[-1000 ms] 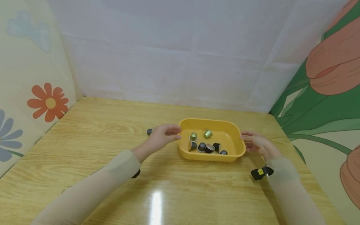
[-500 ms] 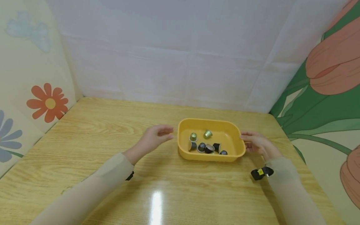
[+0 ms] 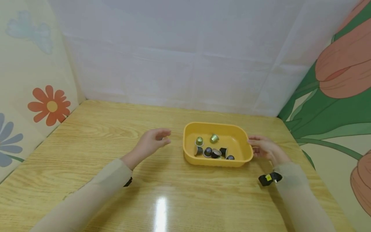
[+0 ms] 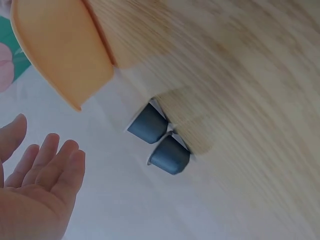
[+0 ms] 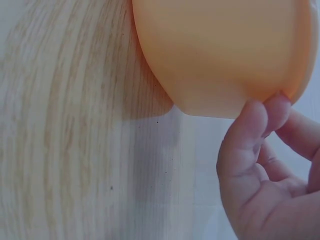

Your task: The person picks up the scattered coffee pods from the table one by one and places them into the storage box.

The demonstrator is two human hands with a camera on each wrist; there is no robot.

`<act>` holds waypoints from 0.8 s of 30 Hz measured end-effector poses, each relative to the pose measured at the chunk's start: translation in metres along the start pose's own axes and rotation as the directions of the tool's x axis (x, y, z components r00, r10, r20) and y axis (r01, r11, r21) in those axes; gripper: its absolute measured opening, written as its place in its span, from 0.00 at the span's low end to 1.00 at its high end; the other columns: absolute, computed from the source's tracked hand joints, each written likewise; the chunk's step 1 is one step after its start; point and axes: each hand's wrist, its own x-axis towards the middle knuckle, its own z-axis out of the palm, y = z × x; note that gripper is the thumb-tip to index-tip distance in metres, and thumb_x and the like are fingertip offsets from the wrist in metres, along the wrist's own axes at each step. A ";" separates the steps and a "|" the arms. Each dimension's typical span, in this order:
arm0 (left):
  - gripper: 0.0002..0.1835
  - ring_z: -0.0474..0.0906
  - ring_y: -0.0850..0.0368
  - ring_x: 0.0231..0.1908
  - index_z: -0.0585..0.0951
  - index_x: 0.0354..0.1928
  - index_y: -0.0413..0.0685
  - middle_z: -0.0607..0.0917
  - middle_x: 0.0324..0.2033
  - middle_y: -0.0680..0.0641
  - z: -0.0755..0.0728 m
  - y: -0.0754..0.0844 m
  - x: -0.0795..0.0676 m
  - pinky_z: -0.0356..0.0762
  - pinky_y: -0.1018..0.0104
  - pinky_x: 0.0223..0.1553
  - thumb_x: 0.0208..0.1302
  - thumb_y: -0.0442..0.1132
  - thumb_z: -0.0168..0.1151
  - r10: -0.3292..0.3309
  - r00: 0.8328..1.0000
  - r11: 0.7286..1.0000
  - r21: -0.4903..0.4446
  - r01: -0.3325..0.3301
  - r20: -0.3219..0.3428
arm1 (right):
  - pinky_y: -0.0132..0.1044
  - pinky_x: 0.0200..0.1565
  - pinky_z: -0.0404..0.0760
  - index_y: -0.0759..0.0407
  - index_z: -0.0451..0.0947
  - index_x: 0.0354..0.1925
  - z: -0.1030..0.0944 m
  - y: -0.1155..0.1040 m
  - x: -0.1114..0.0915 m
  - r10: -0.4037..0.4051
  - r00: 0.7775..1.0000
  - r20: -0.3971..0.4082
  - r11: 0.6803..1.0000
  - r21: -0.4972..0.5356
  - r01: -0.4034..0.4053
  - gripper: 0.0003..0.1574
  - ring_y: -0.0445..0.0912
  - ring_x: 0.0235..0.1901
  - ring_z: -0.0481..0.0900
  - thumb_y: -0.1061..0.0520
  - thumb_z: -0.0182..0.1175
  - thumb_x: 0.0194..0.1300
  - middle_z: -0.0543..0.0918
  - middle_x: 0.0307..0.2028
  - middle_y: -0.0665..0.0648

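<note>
My left hand (image 3: 149, 141) is held left of the yellow basin (image 3: 189, 160), thumb and fingers parted and relaxed, touching nothing. In the left wrist view, two dark coffee capsules, one (image 4: 149, 123) beside the other (image 4: 171, 154), sit on the table beyond that hand (image 4: 45, 192); in the head view the hand covers most of them. My right hand (image 3: 266, 148) touches the basin's right end, its fingertips (image 5: 250, 117) against the outer wall near the rim. Inside the basin lie two green capsules, one upright (image 3: 199, 141) and one tipped (image 3: 214, 138), plus several dark capsules (image 3: 208, 151).
The wooden table (image 3: 203, 199) runs back to a white cloth wall (image 3: 174, 64). Printed flower panels stand on the left (image 3: 17, 80) and right (image 3: 333, 112). A black wrist-worn device (image 3: 270, 178) sits on the right sleeve.
My left hand has drawn back leftward from the basin's left rim, covering the dark capsule seen earlier left of it. The right hand, the basin and its capsules stay put.
</note>
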 end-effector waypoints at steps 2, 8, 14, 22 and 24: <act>0.24 0.71 0.40 0.61 0.74 0.63 0.37 0.76 0.60 0.38 -0.002 -0.002 -0.001 0.73 0.50 0.58 0.67 0.37 0.63 -0.017 1.000 1.000 -0.003 0.017 0.000 | 0.33 0.32 0.82 0.66 0.64 0.62 0.000 0.000 0.000 -0.003 1.000 0.003 1.000 0.002 0.003 0.23 0.43 0.30 0.80 0.58 0.52 0.74 0.82 0.33 0.51; 0.25 0.71 0.40 0.61 0.73 0.64 0.37 0.76 0.60 0.38 -0.009 -0.011 -0.003 0.70 0.46 0.60 0.68 0.40 0.62 -0.020 0.999 0.997 0.073 0.022 -0.030 | 0.33 0.32 0.82 0.64 0.66 0.61 0.000 0.001 0.000 -0.008 1.000 0.010 1.000 0.003 0.008 0.22 0.43 0.31 0.80 0.57 0.52 0.74 0.81 0.34 0.50; 0.24 0.69 0.40 0.61 0.73 0.64 0.38 0.77 0.60 0.39 -0.015 -0.020 -0.005 0.67 0.41 0.60 0.67 0.38 0.62 0.015 0.998 0.979 0.205 -0.003 -0.061 | 0.33 0.33 0.82 0.68 0.60 0.66 0.000 0.000 0.000 -0.002 1.000 0.006 1.000 -0.009 0.002 0.28 0.43 0.31 0.80 0.57 0.52 0.74 0.81 0.34 0.50; 0.27 0.66 0.37 0.64 0.72 0.65 0.37 0.75 0.61 0.37 -0.022 -0.027 -0.003 0.64 0.39 0.62 0.67 0.39 0.63 0.013 0.999 0.972 0.234 -0.001 -0.048 | 0.34 0.34 0.83 0.70 0.53 0.71 0.000 0.001 0.001 0.010 1.000 -0.002 1.000 -0.024 -0.010 0.35 0.42 0.32 0.81 0.55 0.52 0.75 0.81 0.34 0.50; 0.27 0.65 0.37 0.64 0.71 0.65 0.37 0.74 0.62 0.37 -0.024 -0.030 -0.002 0.64 0.40 0.62 0.67 0.39 0.63 0.006 0.999 0.969 0.247 0.004 -0.041 | 0.34 0.33 0.83 0.70 0.54 0.70 -0.001 0.001 0.001 0.006 1.000 0.004 1.000 -0.021 -0.005 0.34 0.42 0.32 0.81 0.56 0.52 0.75 0.81 0.34 0.50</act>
